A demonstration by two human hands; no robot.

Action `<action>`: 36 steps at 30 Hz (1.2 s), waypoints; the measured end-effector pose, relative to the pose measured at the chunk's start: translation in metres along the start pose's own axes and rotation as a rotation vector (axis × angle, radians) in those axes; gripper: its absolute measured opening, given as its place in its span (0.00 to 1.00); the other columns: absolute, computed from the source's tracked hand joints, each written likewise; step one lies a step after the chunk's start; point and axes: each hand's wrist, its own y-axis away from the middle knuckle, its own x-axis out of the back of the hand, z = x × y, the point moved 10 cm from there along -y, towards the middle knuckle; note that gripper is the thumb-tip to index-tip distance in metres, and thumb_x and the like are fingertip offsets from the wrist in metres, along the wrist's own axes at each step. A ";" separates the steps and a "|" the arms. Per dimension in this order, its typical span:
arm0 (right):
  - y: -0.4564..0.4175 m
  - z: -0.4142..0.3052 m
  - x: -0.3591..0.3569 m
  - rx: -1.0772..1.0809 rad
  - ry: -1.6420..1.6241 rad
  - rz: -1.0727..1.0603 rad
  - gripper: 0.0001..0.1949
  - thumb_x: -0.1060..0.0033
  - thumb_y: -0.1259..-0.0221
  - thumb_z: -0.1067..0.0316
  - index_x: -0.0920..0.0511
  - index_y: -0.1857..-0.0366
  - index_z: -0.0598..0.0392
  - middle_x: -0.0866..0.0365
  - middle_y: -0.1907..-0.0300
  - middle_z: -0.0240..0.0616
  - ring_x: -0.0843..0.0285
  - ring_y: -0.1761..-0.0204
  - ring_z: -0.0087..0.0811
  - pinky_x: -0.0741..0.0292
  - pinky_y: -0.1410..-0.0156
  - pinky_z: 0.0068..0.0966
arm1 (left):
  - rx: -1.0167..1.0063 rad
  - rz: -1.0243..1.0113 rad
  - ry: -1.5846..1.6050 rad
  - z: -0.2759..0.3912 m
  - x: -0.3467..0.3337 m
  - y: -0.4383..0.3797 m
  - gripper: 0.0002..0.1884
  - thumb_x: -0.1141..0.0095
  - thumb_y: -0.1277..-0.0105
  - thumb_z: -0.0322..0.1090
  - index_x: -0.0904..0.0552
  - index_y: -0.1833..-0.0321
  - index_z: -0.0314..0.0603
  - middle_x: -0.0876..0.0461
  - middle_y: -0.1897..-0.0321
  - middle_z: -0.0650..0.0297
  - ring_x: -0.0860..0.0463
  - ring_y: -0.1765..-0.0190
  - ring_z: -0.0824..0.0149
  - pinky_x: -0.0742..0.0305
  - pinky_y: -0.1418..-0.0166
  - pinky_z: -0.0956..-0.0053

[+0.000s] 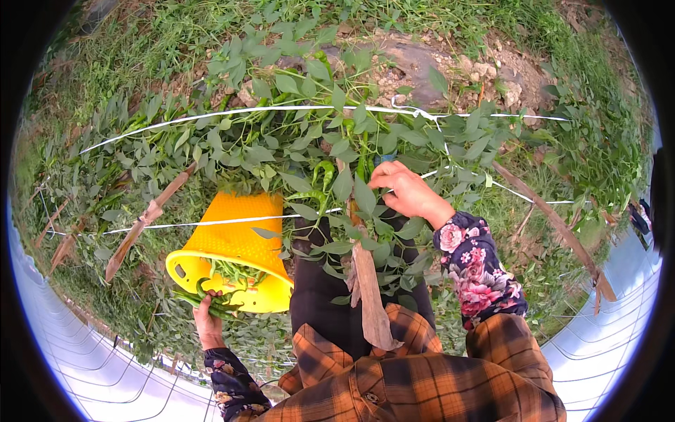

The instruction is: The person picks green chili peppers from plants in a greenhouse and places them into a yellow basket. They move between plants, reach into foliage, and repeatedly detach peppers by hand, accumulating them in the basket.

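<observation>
My left hand grips a bunch of long green chili peppers at the near rim of a yellow plastic basket. More green peppers lie inside the basket, whose mouth faces me. Among the leaves of a pepper plant, my right hand has its fingers bent close to a hanging green pepper. Leaves sit right at its fingertips, so whether they pinch anything is unclear. Curled green peppers hang on the plant to the left of that hand.
A wooden stake rises through the plant right before me. White strings run across the row, one passing in front of the basket. Slanted wooden stakes stand at left and right. Bare soil shows beyond the plants.
</observation>
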 end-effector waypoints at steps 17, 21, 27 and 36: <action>0.072 -0.098 0.039 0.173 0.092 0.224 0.15 0.24 0.60 0.72 0.25 0.72 0.54 0.33 0.75 0.32 0.32 0.69 0.27 0.34 0.63 0.26 | -0.732 -0.632 -0.728 0.031 -0.378 0.050 0.11 0.41 0.39 0.22 0.17 0.53 0.35 0.19 0.46 0.57 0.24 0.38 0.55 0.32 0.33 0.62; 0.081 -0.041 0.096 -0.247 -0.306 0.562 0.09 0.27 0.46 0.73 0.23 0.69 0.58 0.34 0.78 0.32 0.44 0.80 0.19 0.43 0.74 0.18 | -0.671 -0.477 -0.687 0.013 -0.362 0.019 0.10 0.43 0.36 0.22 0.18 0.52 0.33 0.18 0.48 0.55 0.21 0.43 0.58 0.29 0.36 0.67; -0.019 -0.001 -0.034 -0.033 0.319 -0.060 0.10 0.36 0.50 0.69 0.17 0.62 0.53 0.19 0.63 0.42 0.18 0.60 0.48 0.21 0.53 0.43 | -0.523 -0.313 -0.682 -0.007 -0.332 -0.025 0.08 0.44 0.33 0.24 0.18 0.53 0.32 0.16 0.56 0.57 0.18 0.53 0.64 0.25 0.48 0.72; 0.005 -0.041 -0.021 0.182 0.466 0.151 0.05 0.39 0.58 0.73 0.27 0.78 0.54 0.30 0.71 0.37 0.26 0.64 0.40 0.25 0.67 0.37 | -0.730 -0.327 -1.150 -0.013 -0.335 -0.079 0.08 0.39 0.39 0.28 0.16 0.57 0.37 0.16 0.59 0.58 0.20 0.54 0.53 0.31 0.45 0.58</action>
